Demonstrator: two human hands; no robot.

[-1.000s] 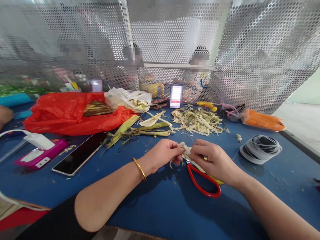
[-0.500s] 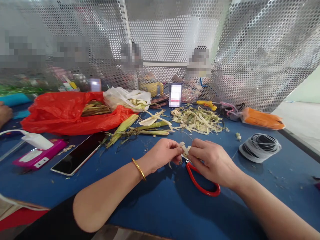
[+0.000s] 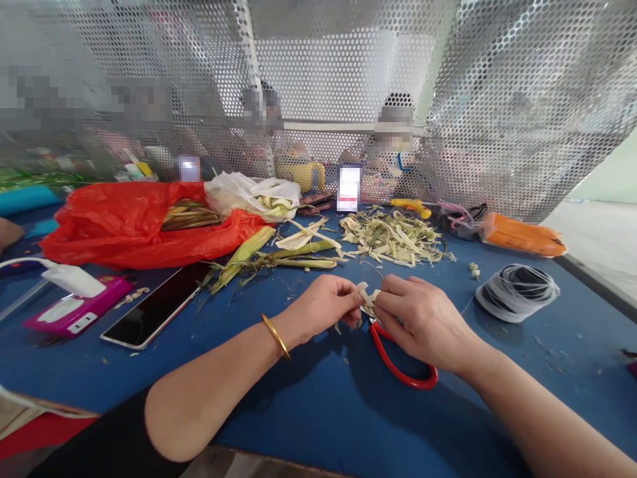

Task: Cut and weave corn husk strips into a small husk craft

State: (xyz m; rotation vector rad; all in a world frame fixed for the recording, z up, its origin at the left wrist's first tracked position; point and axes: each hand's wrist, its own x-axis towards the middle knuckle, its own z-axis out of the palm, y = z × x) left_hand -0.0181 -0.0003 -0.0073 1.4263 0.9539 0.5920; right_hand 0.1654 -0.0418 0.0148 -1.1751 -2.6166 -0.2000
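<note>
Between my two hands, a small pale piece of corn husk (image 3: pixel 369 297) is pinched in the fingertips. My left hand (image 3: pixel 326 302), with a gold bangle on the wrist, has thumb and forefinger closed on its left end. My right hand (image 3: pixel 422 317) grips the right end, its fingers curled over part of the husk. Red-handled scissors (image 3: pixel 415 383) lie on the table beneath my right hand, their blades mostly hidden by the hands. A fine thread runs toward a white-wound spool (image 3: pixel 517 293) at right. Beyond my hands lies a heap of shredded husk (image 3: pixel 395 239).
Longer husks (image 3: pixel 243 260) lie beside a red plastic bag (image 3: pixel 114 226) and a white bag (image 3: pixel 239 189). At left are a phone (image 3: pixel 154 309) and a magenta power strip (image 3: pixel 82 312). An orange packet (image 3: pixel 522 234) sits back right. Perforated mesh (image 3: pixel 323 60) stands behind; another person's hand (image 3: pixel 8 234) shows far left.
Almost nothing differs: both hands keep their pinch on the husk in the same place. The other person's hand at far left has shifted slightly.
</note>
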